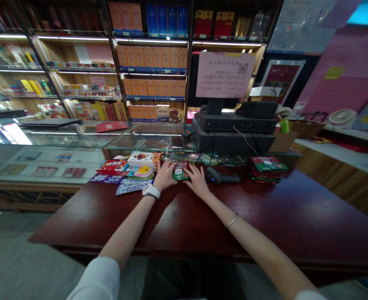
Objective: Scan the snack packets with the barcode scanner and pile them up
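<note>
To do this well, I think it is best to push softly and evenly from both sides, so the green and brown pack [180, 173] does not crumple. The left hand [165, 175] and right hand [197, 181] hold it between them, fingers spread, near the surface's [184, 216] far edge. It's small and blurry, so it may be more than one pack.

the worktop [284, 216] is smooth, glossy wood; near its far edge, plastic-looking packets [180, 175] and a matt plastic scanner [229, 178].
</note>
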Demonstrator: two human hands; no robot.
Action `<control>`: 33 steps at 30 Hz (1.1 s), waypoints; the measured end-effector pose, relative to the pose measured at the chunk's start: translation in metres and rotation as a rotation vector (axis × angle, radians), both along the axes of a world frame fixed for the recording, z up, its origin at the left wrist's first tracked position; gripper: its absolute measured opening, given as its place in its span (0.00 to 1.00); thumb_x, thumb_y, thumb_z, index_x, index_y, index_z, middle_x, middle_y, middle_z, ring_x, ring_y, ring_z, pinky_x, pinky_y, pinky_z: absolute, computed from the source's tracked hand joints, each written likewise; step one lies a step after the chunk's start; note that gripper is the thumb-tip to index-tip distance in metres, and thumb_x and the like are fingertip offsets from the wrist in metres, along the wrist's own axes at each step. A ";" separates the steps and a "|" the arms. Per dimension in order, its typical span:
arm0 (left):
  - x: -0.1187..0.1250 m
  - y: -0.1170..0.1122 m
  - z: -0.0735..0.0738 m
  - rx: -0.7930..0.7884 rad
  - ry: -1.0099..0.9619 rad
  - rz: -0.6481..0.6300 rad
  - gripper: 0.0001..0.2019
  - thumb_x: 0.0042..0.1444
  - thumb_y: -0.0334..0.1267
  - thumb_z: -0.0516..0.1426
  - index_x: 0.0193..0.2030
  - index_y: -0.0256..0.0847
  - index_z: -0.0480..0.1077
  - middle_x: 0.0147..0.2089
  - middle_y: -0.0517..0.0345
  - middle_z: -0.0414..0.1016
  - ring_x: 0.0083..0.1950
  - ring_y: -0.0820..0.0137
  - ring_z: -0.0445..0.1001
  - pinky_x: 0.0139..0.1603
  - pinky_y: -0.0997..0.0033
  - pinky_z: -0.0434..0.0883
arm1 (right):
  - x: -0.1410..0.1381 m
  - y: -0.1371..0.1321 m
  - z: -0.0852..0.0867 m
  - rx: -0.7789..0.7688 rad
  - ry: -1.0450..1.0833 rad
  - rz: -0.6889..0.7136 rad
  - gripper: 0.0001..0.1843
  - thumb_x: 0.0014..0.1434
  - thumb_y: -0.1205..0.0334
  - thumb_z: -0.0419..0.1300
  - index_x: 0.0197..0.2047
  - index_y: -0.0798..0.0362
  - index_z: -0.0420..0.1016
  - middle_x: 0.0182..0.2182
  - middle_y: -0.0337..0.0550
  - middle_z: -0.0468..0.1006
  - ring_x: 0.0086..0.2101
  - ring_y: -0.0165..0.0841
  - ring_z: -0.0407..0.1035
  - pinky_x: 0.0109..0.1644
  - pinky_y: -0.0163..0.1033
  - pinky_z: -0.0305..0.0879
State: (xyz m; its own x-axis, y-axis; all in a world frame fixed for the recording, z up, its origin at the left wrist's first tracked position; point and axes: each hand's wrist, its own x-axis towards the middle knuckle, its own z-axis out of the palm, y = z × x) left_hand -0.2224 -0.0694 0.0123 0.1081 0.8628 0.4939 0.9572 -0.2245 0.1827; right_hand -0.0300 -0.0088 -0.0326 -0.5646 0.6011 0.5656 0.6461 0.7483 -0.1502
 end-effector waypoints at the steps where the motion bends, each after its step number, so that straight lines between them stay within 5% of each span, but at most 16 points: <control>1: -0.004 0.003 -0.001 -0.017 0.022 0.004 0.41 0.40 0.37 0.67 0.64 0.44 0.61 0.61 0.42 0.67 0.68 0.47 0.61 0.71 0.34 0.40 | -0.007 0.004 -0.001 -0.038 -0.004 0.010 0.31 0.59 0.59 0.63 0.65 0.45 0.65 0.66 0.55 0.62 0.65 0.48 0.57 0.68 0.67 0.44; 13: -0.028 0.050 -0.012 -0.096 0.115 0.030 0.37 0.38 0.36 0.66 0.60 0.43 0.65 0.58 0.43 0.67 0.63 0.51 0.66 0.72 0.39 0.42 | -0.065 0.036 -0.030 -0.299 0.183 -0.073 0.27 0.56 0.67 0.62 0.59 0.43 0.70 0.63 0.53 0.65 0.61 0.48 0.62 0.62 0.70 0.51; 19: -0.032 0.057 -0.019 -0.246 0.115 0.082 0.34 0.44 0.38 0.64 0.61 0.42 0.65 0.58 0.44 0.68 0.63 0.54 0.67 0.73 0.45 0.44 | -0.074 0.039 -0.025 -0.402 0.117 -0.097 0.28 0.56 0.66 0.63 0.61 0.44 0.70 0.65 0.52 0.61 0.62 0.46 0.60 0.65 0.58 0.55; 26: -0.010 0.038 -0.031 -0.213 0.200 0.179 0.29 0.58 0.33 0.54 0.67 0.39 0.59 0.72 0.41 0.55 0.73 0.54 0.52 0.73 0.42 0.42 | -0.071 0.035 -0.021 -0.406 0.052 -0.134 0.27 0.60 0.62 0.62 0.63 0.43 0.68 0.67 0.51 0.59 0.61 0.44 0.62 0.65 0.51 0.55; 33: 0.016 -0.005 -0.029 -0.107 0.200 0.297 0.23 0.59 0.31 0.51 0.62 0.35 0.64 0.63 0.41 0.67 0.65 0.56 0.64 0.72 0.47 0.48 | -0.068 0.019 -0.010 -0.319 0.011 -0.211 0.26 0.60 0.55 0.63 0.62 0.41 0.69 0.64 0.52 0.60 0.58 0.46 0.64 0.62 0.52 0.56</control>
